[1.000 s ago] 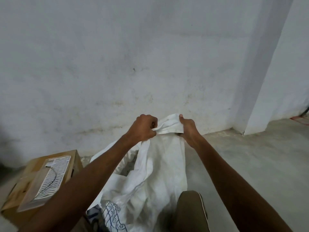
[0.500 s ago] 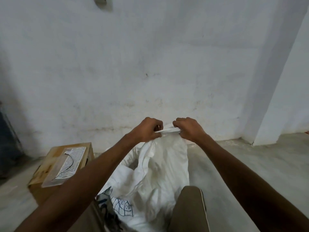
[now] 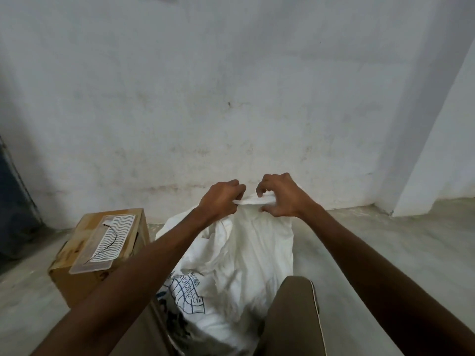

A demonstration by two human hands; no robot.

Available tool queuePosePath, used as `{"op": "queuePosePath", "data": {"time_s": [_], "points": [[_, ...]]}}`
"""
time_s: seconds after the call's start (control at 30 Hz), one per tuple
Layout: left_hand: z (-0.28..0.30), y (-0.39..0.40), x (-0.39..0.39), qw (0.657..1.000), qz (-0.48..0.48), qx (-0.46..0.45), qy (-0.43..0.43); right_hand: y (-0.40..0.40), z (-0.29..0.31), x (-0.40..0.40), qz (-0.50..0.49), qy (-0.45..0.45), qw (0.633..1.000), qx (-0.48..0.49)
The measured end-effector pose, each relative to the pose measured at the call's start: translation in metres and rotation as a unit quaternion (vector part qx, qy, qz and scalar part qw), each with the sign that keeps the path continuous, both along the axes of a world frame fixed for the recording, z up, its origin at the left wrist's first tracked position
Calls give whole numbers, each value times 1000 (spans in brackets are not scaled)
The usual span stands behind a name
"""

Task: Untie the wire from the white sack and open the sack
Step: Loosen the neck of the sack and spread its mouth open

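Note:
A white woven sack point(image 3: 246, 255) with blue print low on its front stands on the floor before me. Its top edge is gathered into a flat fold held up between both hands. My left hand point(image 3: 221, 200) grips the left end of that fold. My right hand point(image 3: 281, 196) pinches the right end, fingers curled over the fabric from above. A thin dark wire point(image 3: 109, 238) lies on a tray on the cardboard box to the left, away from the sack.
A brown cardboard box point(image 3: 77, 276) carries a clear plastic tray with a wavy-patterned sheet point(image 3: 113, 237). A white wall point(image 3: 231, 98) rises close behind the sack. My knee in olive trousers point(image 3: 293, 314) is at the bottom. Grey concrete floor point(image 3: 372, 240) spreads right.
My right hand has come over the top of the sack's edge and closer to my left hand. The fold of fabric between them has grown narrower. The view has tilted slightly.

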State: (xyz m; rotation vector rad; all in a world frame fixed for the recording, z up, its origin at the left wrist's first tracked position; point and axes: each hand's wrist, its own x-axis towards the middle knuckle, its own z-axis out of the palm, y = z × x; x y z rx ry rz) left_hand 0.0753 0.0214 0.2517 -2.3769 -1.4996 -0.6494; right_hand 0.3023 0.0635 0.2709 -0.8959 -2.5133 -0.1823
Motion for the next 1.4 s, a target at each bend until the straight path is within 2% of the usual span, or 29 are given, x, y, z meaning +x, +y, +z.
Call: {"op": "queuePosePath", "data": {"time_s": [0.07,0.1,0.17,0.23,0.3,0.37,0.47,0.53,0.6,0.67,0.7,0.83,1.0,1.13,1.2,1.3,1.4], "points": [[-9,-2,3,996,-40,22,73,-2,-6,-9,9,-12,999,43],[-12,-2,3,996,-47,25,68,-2,-12,-12,19,-24,996,78],[-10,-4,1,999,-24,-18,-20,-2,-25,-14,21,-75,983,166],[-6,-9,-7,986,-4,-129,-102,-1,-32,-14,7,-107,969,223],[-7,-13,-18,973,13,-205,-104,0,-36,-12,-1,-96,964,249],[-12,-14,-28,974,36,-202,-96,3,-43,-12,-2,-99,959,267],[-10,-16,-31,985,48,-121,-115,4,-43,-14,-10,-76,974,212],[-5,-19,-27,989,61,-93,-94,2,-31,-15,-16,8,996,83],[-7,-20,-25,992,83,-70,-69,0,-19,-18,-2,62,996,-67],[-12,-20,-24,993,92,-37,-65,-5,-12,-23,16,62,982,-178],[-17,-19,-23,994,92,-20,-56,-6,-11,-26,13,36,981,-190],[-35,-16,-23,997,65,39,0,-7,-13,-35,-72,-39,993,-85],[-27,-22,-38,988,-12,-75,-135,-2,-24,-35,-116,-11,993,-32],[-32,-25,-51,954,31,-185,-235,-2,-29,-32,-108,-2,994,1],[-34,-25,-55,944,45,-222,-240,-2,-28,-29,-105,2,994,10],[-38,-25,-48,966,52,-132,-218,-1,-26,-30,-90,-18,996,9],[-40,-29,-31,976,66,-21,-206,-7,-26,-43,-13,-7,999,-50]]}}
